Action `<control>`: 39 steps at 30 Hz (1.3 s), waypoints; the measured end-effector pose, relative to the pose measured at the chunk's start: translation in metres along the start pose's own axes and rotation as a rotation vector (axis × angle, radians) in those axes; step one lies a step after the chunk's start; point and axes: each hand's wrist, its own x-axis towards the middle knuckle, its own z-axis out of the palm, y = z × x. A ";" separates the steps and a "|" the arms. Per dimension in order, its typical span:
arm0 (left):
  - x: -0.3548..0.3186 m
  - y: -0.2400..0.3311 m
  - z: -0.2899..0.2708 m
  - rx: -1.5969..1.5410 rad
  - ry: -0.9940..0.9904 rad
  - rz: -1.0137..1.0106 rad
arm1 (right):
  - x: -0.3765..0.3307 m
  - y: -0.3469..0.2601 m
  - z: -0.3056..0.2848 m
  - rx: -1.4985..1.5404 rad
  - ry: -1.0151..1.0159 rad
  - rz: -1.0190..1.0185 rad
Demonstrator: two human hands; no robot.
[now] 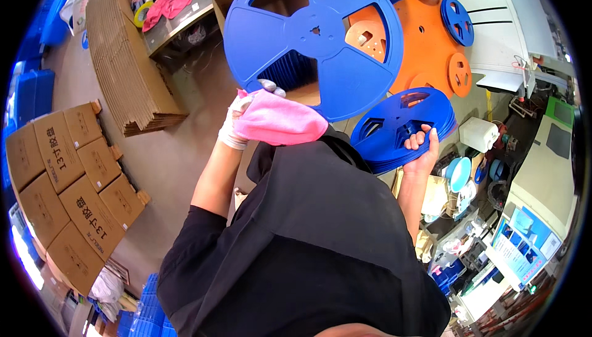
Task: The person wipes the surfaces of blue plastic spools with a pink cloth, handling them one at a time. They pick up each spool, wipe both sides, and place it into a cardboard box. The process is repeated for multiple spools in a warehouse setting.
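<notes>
My left hand (pixel 233 122), in a white glove with grey fingertips, is closed on a pink cloth (pixel 280 119). Its fingertips lie at the lower rim of a large blue reel flange (pixel 262 36), which is raised and tilted in front of me. Through the flange's openings, a stack of blue flanges (pixel 290 70) shows inside an open carton (pixel 303 94). On the right, my bare right hand (pixel 424 146) grips a stack of blue reel flanges (pixel 385 143) by its edge, with fingers curled into an opening. That stack leans close to my black clothing.
An orange round table (pixel 425 35) holds more blue flanges (pixel 456 21) and orange discs (pixel 459 74). Folded cardboard (pixel 126 59) leans by the workbench (pixel 179 19) at left. Packed cartons (pixel 68 183) stand on a pallet further left. Machinery (pixel 546 158) stands at right.
</notes>
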 end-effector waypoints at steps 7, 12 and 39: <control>0.004 0.003 -0.019 0.064 -0.090 -0.027 | 0.001 0.000 -0.004 0.013 0.023 0.026; 0.003 0.003 -0.024 0.069 -0.085 -0.037 | 0.001 0.004 -0.003 -0.034 0.010 0.036; 0.145 -0.059 -0.146 1.101 0.605 0.095 | -0.001 0.001 -0.029 -0.185 0.030 0.083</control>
